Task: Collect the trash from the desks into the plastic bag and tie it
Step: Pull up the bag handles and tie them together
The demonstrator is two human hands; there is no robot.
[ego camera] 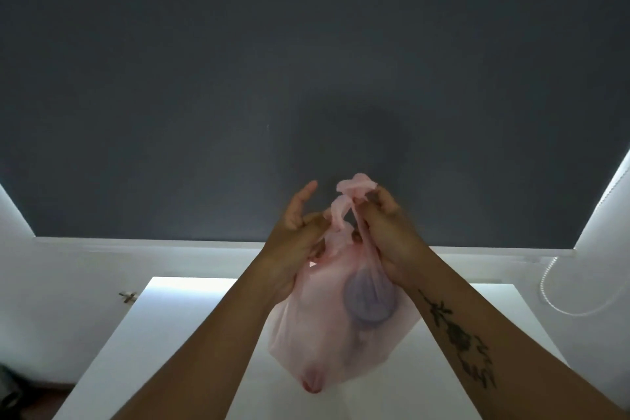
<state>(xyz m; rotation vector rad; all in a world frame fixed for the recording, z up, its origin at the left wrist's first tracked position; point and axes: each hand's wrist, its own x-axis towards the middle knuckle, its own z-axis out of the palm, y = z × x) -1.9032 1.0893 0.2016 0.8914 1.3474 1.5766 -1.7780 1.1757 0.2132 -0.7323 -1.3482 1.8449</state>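
Observation:
A thin pink plastic bag (327, 337) hangs in front of me above the white desk (163, 344). A round bluish lid or cup (370, 300) shows through its side among other trash. My left hand (293, 242) pinches one handle strip at the bag's neck, its index finger pointing up. My right hand (388, 235) grips the other strip, whose loose end (356, 189) sticks up above the fingers. The two strips cross between my hands.
A dark grey wall (306, 78) fills the upper view, with a white ledge (136, 244) below it. A white beaded cord (559, 297) hangs at the right. A small metal fitting (128, 296) sits on the white surface at the left.

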